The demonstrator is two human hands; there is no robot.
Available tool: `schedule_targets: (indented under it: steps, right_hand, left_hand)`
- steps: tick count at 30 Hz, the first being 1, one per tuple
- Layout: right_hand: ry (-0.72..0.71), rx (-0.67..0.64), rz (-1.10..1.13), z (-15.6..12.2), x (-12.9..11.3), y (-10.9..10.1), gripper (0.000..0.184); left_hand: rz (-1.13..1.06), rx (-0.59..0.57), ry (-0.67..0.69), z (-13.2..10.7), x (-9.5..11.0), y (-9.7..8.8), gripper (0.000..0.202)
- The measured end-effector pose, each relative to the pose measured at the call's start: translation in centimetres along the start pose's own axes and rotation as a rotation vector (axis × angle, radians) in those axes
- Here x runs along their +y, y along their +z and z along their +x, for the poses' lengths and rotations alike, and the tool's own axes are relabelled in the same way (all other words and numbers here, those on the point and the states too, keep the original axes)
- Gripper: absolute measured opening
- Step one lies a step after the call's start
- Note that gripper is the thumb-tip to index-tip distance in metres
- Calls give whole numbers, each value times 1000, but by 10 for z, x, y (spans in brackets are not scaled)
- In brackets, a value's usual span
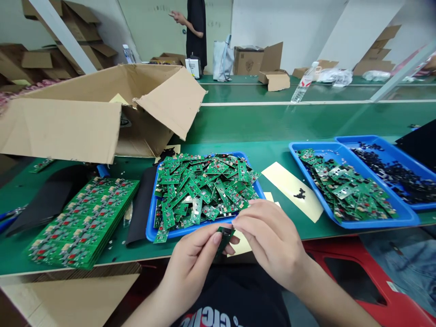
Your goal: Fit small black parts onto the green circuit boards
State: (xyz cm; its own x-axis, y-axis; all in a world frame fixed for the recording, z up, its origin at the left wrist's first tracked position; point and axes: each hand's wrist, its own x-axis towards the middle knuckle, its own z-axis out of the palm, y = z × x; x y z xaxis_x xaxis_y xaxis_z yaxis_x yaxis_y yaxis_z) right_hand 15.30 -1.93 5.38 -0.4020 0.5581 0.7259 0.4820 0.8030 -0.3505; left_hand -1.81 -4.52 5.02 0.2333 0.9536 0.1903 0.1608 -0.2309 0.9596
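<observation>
The left hand [194, 254] grasps one small green board [225, 238] between thumb and fingers, at the near edge of the table [238, 147], in front of the person's body. The board is tilted, and a black part is seen on its face. The right hand [269, 236] is bent, with its fingertips close together at the upper end of this board; whether they grip it or only touch it, I cannot tell.

Just beyond the hands is the middle tray [151, 222], blue, in which many green boards [204, 186] lie in a loose heap. To the right of it, a yellow sheet [277, 179] lies flat, with some black bits [300, 194] on it. Farther right is the second tray [378, 224], which holds more boards [344, 186], and beside it the third tray [422, 206], with many small black parts [391, 170].

On the left, near the edge, there is a stack of panels [81, 222], with red parts on the top one. Behind this stack, an open carton [57, 125] stands. At the far side, a bottle [304, 84] leans, and a person in black [196, 36] stands behind the far table.
</observation>
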Motion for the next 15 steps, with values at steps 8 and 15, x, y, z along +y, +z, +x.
schedule_targets:
  steps: [8,15]
  right_hand:
    - [-141,-76,-113,1,6,-1,23]
    - [-141,-132,-79,-3,7,-4,17]
  left_hand:
    - [28,-221,-131,12,4,-8,29]
    - [123,-246,-57,11,-8,-10,24]
